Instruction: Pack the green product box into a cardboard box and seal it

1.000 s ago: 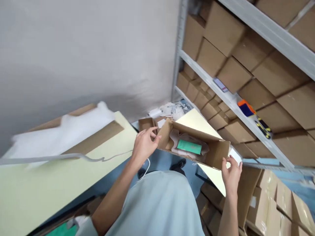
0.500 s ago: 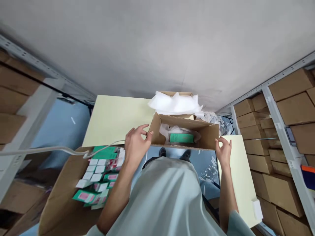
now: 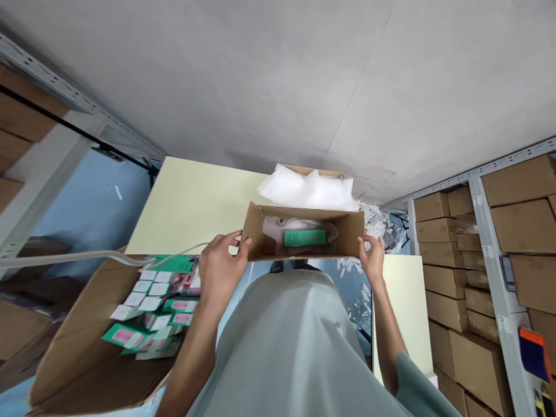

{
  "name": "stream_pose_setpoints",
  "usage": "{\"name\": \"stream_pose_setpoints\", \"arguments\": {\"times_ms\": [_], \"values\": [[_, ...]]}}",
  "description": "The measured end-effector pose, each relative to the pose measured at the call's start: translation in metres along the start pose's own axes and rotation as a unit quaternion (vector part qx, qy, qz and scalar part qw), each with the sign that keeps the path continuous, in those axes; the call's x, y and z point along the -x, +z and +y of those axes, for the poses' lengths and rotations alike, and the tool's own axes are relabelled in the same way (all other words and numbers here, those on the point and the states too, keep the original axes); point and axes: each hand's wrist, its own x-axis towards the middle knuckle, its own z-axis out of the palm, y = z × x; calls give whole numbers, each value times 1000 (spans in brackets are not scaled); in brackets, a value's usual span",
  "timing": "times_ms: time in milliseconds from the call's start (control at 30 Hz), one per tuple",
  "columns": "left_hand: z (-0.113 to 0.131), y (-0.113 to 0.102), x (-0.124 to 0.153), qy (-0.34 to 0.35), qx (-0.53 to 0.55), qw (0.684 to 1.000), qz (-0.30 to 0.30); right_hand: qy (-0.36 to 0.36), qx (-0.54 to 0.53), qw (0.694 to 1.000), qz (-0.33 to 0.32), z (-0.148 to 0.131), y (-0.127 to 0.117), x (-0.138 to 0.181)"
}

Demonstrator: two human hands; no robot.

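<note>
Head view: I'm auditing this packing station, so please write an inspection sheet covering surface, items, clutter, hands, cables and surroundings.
Surface: pale table, with white padding near its far edge; a second table at right.
Items: open carton, containing a green box and thin wrap.
Clutter: scraps beyond the carton's right end; green packs in a bin carton at left.
Hands: left hand and right hand hold opposite ends of the carton.
Cables: white cable entering from the left.
Surroundings: grey wall ahead; boxes on shelving both sides.
</note>
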Motion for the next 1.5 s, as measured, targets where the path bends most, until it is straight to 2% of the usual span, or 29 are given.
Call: {"name": "stream_pose_setpoints", "arguments": {"times_ms": [133,200,233,333,400,467,533,600,667,767,900,1000,1067,1133,1200,1300,1400,1500], "values": [[26,2,-15,17,-7,1000,19,-28,-18,999,9,-7,-21,-32],[45,7,-29,37,-4,999,40,-77,-9,997,8,-22,-29,-68],[55,10,-37,45,-3,998,44,-115,-2,993,-12,-33,-28,-91],[84,24,-55,66,-4,998,25,-246,34,955,-164,-79,-4,-165],[99,31,-59,82,2,997,4,-312,89,902,-285,-113,28,-206],[109,34,-54,91,14,996,-6,-350,158,848,-367,-139,62,-233],[113,34,-43,81,27,996,-1,-374,212,808,-403,-154,90,-246],[112,32,-30,56,38,998,11,-392,234,789,-411,-158,106,-251],[108,29,-20,28,47,998,19,-407,237,783,-406,-154,107,-254],[105,26,-11,3,64,998,28,-423,231,790,-378,-147,86,-259],[120,23,-8,4,111,993,37,-429,143,853,-263,-144,28,-250],[143,22,-10,31,164,986,27,-419,14,893,-162,-147,-21,-217],[157,22,-11,63,198,978,-8,-402,-87,900,-147,-150,-47,-184],[166,22,-11,94,218,970,-58,-370,-181,896,-166,-153,-63,-149],[167,21,-11,107,225,962,-109,-335,-253,890,-178,-154,-69,-117],[154,19,-13,72,239,956,-155,-309,-282,891,-176,-150,-63,-78],[133,22,-17,-1,270,944,-189,-308,-231,899,-208,-137,-44,-49],[111,31,-20,-47,264,938,-220,-293,-121,904,-287,-125,-22,-32]]}}
